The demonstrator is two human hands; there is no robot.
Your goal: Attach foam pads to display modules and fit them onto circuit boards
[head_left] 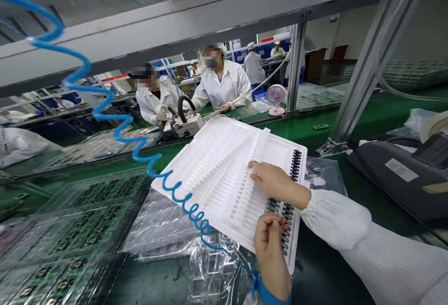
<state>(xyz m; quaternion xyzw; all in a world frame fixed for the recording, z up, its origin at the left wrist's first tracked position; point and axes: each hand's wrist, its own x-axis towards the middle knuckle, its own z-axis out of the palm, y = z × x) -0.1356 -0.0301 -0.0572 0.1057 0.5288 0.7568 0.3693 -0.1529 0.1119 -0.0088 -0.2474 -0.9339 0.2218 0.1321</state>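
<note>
A white ribbed plastic tray (213, 165) is held tilted above the green bench. A row of small black parts (293, 179) fills the slots along its right edge. My left hand (271, 249) grips the tray's near edge from below, with a blue wrist strap and blue coiled cord (140, 151) running up from it. My right hand (276, 181) lies flat on the tray's top, fingers pointing left over the ribs beside the black parts. My right sleeve is white and ribbed.
Clear blister trays holding several green circuit boards (77, 230) lie at the left. Crumpled plastic bags (164, 230) sit under the tray. A dark grey machine (402, 174) stands at the right. A pink fan (276, 99) and seated workers in white coats are across the bench.
</note>
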